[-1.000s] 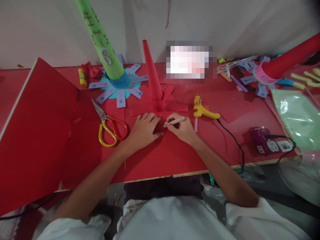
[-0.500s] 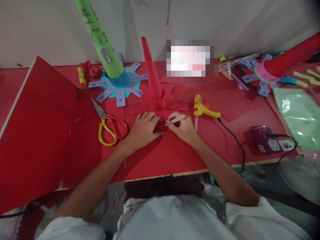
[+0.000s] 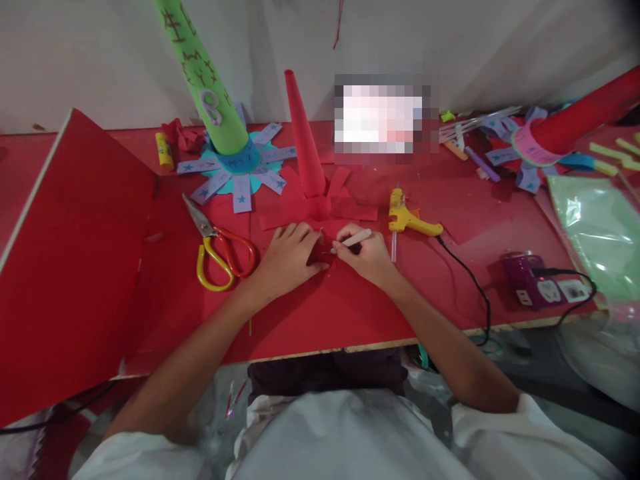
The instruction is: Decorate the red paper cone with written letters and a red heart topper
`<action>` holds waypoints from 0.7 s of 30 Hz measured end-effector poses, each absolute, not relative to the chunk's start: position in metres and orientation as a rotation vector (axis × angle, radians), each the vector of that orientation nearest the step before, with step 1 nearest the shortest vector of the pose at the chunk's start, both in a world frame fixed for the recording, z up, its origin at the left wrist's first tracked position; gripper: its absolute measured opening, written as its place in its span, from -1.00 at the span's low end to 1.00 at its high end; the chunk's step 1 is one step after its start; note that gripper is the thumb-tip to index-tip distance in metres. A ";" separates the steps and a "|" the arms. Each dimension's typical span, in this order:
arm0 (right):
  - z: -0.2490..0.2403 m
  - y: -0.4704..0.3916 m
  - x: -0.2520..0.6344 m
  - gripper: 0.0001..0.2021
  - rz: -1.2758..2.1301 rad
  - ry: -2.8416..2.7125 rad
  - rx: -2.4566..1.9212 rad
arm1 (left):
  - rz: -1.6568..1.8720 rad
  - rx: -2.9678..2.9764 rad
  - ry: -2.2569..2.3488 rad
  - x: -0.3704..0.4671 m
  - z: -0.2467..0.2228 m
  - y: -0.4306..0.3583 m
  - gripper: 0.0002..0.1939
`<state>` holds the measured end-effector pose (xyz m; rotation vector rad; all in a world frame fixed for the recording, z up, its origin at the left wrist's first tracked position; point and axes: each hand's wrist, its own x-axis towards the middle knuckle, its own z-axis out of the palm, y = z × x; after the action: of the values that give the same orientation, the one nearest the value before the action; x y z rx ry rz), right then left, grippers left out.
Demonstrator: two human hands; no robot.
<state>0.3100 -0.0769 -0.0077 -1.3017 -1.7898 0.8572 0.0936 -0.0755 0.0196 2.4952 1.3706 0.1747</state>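
Note:
My left hand [image 3: 293, 257] rests on red paper [image 3: 305, 317] with its fingers spread and the thumb apart. Opposite it, my right hand [image 3: 369, 257] grips a white pen-shaped tool [image 3: 357, 237] like a pencil. Its thin tip points left and touches or nearly touches the paper between my hands. Whether it is a pen or a craft knife, I cannot tell. Just beyond my fingers stands a red paper cone [image 3: 306, 150] with red strips spread around its base. Scissors [image 3: 215, 250] with yellow and red handles lie left of my left hand.
A yellow glue gun [image 3: 407, 217] with a black cable lies on the right, near a purple box [image 3: 533, 279]. Behind are a green decorated tube [image 3: 215, 100] and a glue stick [image 3: 163, 152]. A folded red board [image 3: 75, 267] rises at left; a red tube [image 3: 590, 113] leans at right.

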 end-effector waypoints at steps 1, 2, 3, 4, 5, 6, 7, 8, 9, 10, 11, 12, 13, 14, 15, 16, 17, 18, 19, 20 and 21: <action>-0.007 -0.077 0.310 -0.83 0.872 -1.799 -1.283 | 0.179 2.491 1.372 0.094 0.019 -0.075 -0.51; -0.007 -0.077 0.310 -0.84 0.888 -1.807 -1.264 | 0.182 2.486 1.372 0.093 0.019 -0.075 -0.51; -0.007 -0.078 0.310 -0.84 0.904 -1.813 -1.249 | 0.185 2.480 1.373 0.093 0.019 -0.075 -0.52; -0.007 -0.078 0.310 -0.84 0.921 -1.817 -1.237 | 0.183 2.474 1.374 0.094 0.019 -0.075 -0.52; -0.007 -0.078 0.310 -0.84 0.940 -1.820 -1.228 | 0.180 2.468 1.375 0.094 0.020 -0.075 -0.54; -0.007 -0.078 0.310 -0.84 0.958 -1.822 -1.222 | 0.177 2.463 1.377 0.094 0.020 -0.075 -0.55; -0.007 -0.079 0.310 -0.84 0.975 -1.824 -1.217 | 0.174 2.460 1.378 0.094 0.021 -0.075 -0.55; -0.007 -0.079 0.310 -0.85 0.987 -1.825 -1.212 | 0.171 2.458 1.381 0.094 0.021 -0.075 -0.56; -0.007 -0.079 0.310 -0.85 0.994 -1.826 -1.208 | 0.168 2.456 1.384 0.095 0.022 -0.076 -0.56; -0.007 -0.078 0.310 -0.85 0.996 -1.828 -1.204 | 0.165 2.456 1.386 0.095 0.022 -0.076 -0.55; -0.006 -0.078 0.311 -0.85 0.995 -1.831 -1.201 | 0.164 2.457 1.389 0.095 0.022 -0.076 -0.54; -0.006 -0.078 0.311 -0.85 0.991 -1.834 -1.200 | 0.164 2.460 1.389 0.095 0.022 -0.076 -0.53; -0.006 -0.078 0.311 -0.84 0.984 -1.837 -1.200 | 0.165 2.467 1.387 0.095 0.022 -0.076 -0.52; -0.006 -0.078 0.311 -0.84 0.976 -1.840 -1.200 | 0.166 2.473 1.385 0.095 0.022 -0.076 -0.51; -0.006 -0.078 0.311 -0.84 0.966 -1.841 -1.201 | 0.166 2.481 1.382 0.095 0.022 -0.076 -0.50; -0.007 -0.077 0.311 -0.84 0.957 -1.839 -1.203 | 0.166 2.487 1.380 0.095 0.022 -0.076 -0.50; -0.007 -0.077 0.311 -0.84 0.948 -1.836 -1.205 | 0.165 2.493 1.378 0.094 0.022 -0.076 -0.49; -0.008 -0.077 0.312 -0.84 0.940 -1.831 -1.209 | 0.165 2.499 1.378 0.094 0.021 -0.076 -0.48; -0.009 -0.077 0.312 -0.83 0.933 -1.827 -1.213 | 0.165 2.505 1.378 0.094 0.021 -0.076 -0.47; -0.009 -0.077 0.312 -0.82 0.927 -1.821 -1.218 | 0.167 2.510 1.379 0.094 0.020 -0.076 -0.47; -0.010 -0.077 0.312 -0.81 0.923 -1.815 -1.223 | 0.168 2.516 1.378 0.094 0.020 -0.076 -0.46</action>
<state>0.3120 -0.0769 -0.0102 -1.2231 -1.8153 0.9231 0.0941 -0.0763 0.0201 2.5156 1.3780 0.1681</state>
